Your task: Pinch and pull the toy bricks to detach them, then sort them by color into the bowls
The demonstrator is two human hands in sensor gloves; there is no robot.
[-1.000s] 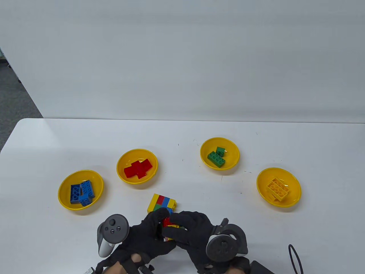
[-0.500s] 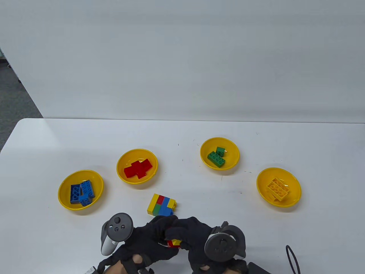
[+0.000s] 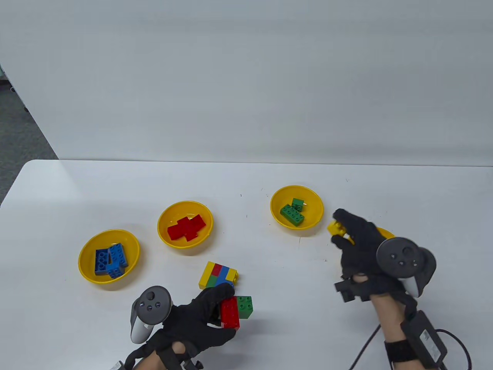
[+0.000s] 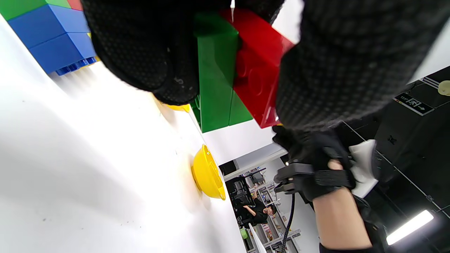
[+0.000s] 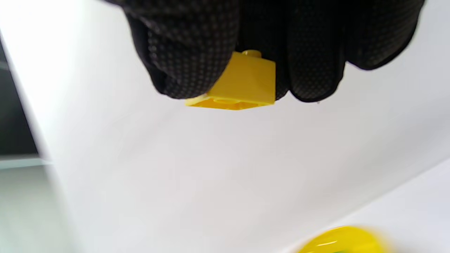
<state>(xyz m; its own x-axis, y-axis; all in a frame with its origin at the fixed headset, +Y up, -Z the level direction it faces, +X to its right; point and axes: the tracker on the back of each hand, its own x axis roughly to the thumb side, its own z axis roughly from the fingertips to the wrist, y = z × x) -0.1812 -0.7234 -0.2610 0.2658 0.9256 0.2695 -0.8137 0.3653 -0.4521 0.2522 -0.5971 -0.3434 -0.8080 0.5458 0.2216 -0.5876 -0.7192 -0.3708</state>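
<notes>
My right hand (image 3: 341, 229) pinches a small yellow brick (image 3: 334, 227) above the table, between the green-brick bowl (image 3: 314, 200) and the yellow-brick bowl (image 3: 387, 232), which it mostly hides. In the right wrist view the fingertips (image 5: 190, 45) clamp the yellow brick (image 5: 246, 82). My left hand (image 3: 219, 310) grips a joined red brick (image 3: 230, 313) and green brick (image 3: 245, 307) near the front edge. Up close, the left fingers (image 4: 140, 45) wrap the green brick (image 4: 214, 77) and red brick (image 4: 260, 70). A multi-coloured block (image 3: 218, 275) lies just beyond.
A bowl with blue bricks (image 3: 86, 266) stands at the left and a bowl with red bricks (image 3: 165, 216) to its right. A black cable (image 3: 458, 343) trails from my right wrist at the front right. A yellow bowl (image 4: 207, 172) shows in the left wrist view.
The hands were together at the front on one small stack. The right hand has come away with the yellow brick, up and to the right. The left keeps the red-green piece.
</notes>
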